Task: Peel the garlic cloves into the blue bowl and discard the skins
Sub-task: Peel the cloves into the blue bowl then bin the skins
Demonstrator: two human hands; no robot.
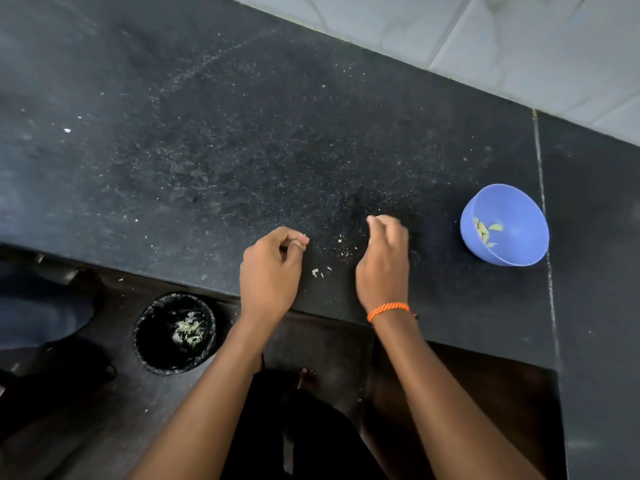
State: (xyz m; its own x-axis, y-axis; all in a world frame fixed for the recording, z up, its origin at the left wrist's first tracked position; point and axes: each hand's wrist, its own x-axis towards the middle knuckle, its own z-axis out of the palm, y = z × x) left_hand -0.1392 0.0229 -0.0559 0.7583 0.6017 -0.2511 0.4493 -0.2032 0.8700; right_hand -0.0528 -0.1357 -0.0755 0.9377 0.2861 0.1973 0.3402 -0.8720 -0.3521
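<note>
A blue bowl [519, 251] stands on the black counter at the right with several peeled garlic cloves [484, 231] inside. My left hand [272, 268] hovers over the counter's front edge, its fingertips pinched together on a tiny pale scrap of garlic skin. My right hand [384, 261], blurred and wearing an orange wrist thread, sits left of the bowl with its fingers curled; whether it holds anything is hidden. Small bits of garlic skin [317, 272] lie on the counter between both hands.
A round black bin [143, 344] lined with a dark bag stands on the floor below the counter's edge at the left, with garlic skins inside. The black counter [207, 150] stretches far left and back to a pale tiled wall [519, 46]. My bare feet show below.
</note>
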